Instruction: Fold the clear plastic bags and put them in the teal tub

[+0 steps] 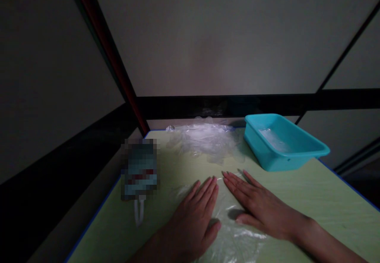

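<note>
A thin, clear plastic sheet or bag (pixel 237 241) lies spread on the pale green table (pixel 297 199), near its front. My left hand (pixel 196 219) rests flat on the left part of it, palm down, thumb apart from the fingers. On the other side, my right hand (pixel 258 205) lies palm down with its fingers stretched out over the plastic's upper right part. The fingertips of both hands point toward each other and do not touch. Neither hand grips anything.
Several clear plastic pieces (pixel 204 136) are heaped at the table's back edge. A turquoise basin (pixel 276 158) with clear plastic inside stands at the back right. A blurred-out object (pixel 141 172) with a white strap lies at the left edge. Walls rise behind.
</note>
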Available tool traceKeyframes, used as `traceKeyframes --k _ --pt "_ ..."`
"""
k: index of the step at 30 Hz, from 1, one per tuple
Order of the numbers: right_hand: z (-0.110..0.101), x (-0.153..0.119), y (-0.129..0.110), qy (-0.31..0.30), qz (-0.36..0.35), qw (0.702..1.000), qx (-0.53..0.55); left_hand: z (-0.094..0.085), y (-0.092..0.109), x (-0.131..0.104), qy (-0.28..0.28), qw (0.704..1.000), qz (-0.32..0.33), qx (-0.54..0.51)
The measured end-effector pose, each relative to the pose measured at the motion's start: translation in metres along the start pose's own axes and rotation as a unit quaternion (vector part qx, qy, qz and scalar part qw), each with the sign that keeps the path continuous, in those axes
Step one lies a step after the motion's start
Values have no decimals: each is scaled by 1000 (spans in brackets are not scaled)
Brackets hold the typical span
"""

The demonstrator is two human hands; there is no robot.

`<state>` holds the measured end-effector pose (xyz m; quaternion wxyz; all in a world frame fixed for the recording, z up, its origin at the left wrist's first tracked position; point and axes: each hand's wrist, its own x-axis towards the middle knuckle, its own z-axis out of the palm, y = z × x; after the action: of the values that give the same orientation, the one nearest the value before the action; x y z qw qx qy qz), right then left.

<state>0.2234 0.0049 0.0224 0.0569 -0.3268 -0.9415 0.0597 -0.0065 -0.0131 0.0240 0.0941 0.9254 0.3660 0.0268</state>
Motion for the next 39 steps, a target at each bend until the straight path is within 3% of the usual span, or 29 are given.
traceKeyframes --k 9,19,21,28,33,39 --pt "2 -29 29 32 84 994 -68 -4 2 -1 16 999 7 -29" --pt "-1 -29 30 15 97 993 -70 -1 0 -2 33 998 3 -46" --pt "-4 -27 30 26 95 993 -69 -1 0 -2 55 997 -10 -56" --pt "-23 -18 21 56 58 996 -43 -3 -4 -1 213 973 -84 -25" --pt "-31 -15 13 38 -11 999 -12 -4 -5 0 247 965 -89 26" --pt "-26 -14 14 47 -12 998 -29 -1 -7 2 251 963 -95 35"
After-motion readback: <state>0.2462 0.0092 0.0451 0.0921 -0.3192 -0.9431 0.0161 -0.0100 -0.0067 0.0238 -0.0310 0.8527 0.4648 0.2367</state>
